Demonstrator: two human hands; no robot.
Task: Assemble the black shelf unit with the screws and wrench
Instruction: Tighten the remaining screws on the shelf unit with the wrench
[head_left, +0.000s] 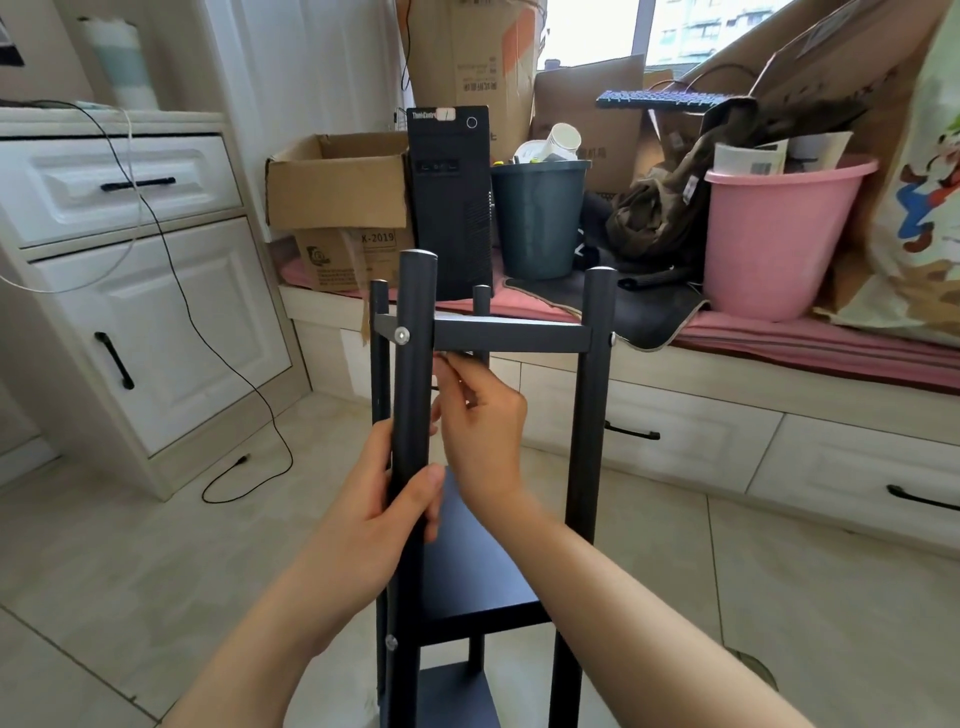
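On the tiled floor stands the black metal shelf unit (511, 332), upright. At seven o'clock, the left hand (374, 512) grips its front round post (413, 395); the right hand (480, 423) pinches a small silvery wrench (457, 357) just beneath the top crossbar, by a silver screw (401, 335).

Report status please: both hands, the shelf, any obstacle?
Left hand grips front left post. Right hand pinches something small under top shelf, likely the wrench. Screw seated. Nothing in the way.
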